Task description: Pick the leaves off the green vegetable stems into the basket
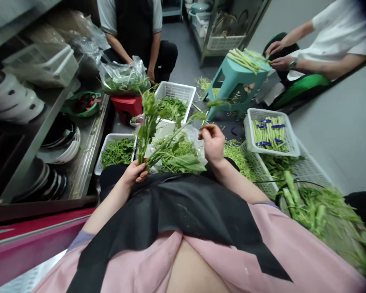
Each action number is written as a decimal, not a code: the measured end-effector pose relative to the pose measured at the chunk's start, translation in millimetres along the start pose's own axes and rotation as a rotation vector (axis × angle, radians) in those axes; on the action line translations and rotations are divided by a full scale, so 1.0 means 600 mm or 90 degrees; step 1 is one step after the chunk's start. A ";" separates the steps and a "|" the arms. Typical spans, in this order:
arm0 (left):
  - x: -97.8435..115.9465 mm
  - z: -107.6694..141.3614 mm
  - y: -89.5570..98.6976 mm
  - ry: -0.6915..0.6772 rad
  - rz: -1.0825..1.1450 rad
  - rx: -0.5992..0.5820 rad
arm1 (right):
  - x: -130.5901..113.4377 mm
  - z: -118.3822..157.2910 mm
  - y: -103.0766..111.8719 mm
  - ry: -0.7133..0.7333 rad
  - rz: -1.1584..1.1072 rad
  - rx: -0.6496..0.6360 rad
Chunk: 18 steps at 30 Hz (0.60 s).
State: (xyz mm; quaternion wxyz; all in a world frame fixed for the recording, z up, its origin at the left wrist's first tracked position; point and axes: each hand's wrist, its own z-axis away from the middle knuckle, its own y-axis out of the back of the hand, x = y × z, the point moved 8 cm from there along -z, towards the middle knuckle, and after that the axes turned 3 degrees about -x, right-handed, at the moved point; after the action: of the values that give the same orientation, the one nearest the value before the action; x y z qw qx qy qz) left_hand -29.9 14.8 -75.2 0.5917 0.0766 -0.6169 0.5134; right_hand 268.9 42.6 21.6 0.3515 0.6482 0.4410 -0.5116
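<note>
My left hand is closed round the lower ends of a bunch of leafy green stems, which fans upward and to the right. To its right, my right hand is raised with fingers curled in a pinch, close to the tips of the outermost stems. Whatever it may hold is hidden or too small to name. Below and between both hands, a pile of loose green stems and leaves lies on clear plastic in front of my dark apron.
White baskets of greens stand ahead. At right, a basket holds tied stem bundles. One person handles a bagged heap on a red stool; another works at a teal stool. A metal shelf runs along the left.
</note>
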 end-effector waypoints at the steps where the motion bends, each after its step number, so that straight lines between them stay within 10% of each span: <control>1: -0.001 0.000 0.001 -0.004 0.012 -0.010 | 0.027 -0.010 0.018 -0.114 -0.113 0.064; 4: -0.004 0.001 0.002 -0.009 0.026 -0.037 | 0.060 -0.029 0.039 -0.297 -0.345 0.125; 14: -0.019 -0.004 0.008 0.026 -0.043 0.006 | -0.002 -0.023 -0.029 -0.296 -0.334 -0.176; 18: -0.011 -0.003 -0.001 0.048 -0.144 0.079 | 0.001 -0.029 -0.017 -0.229 -0.315 -0.124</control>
State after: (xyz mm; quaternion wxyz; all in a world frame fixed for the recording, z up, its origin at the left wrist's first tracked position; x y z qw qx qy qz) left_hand -26.3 12.3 -80.5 0.6627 0.1631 -0.5488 0.4828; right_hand 265.8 62.2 24.7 0.3493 0.3840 0.5628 -0.6433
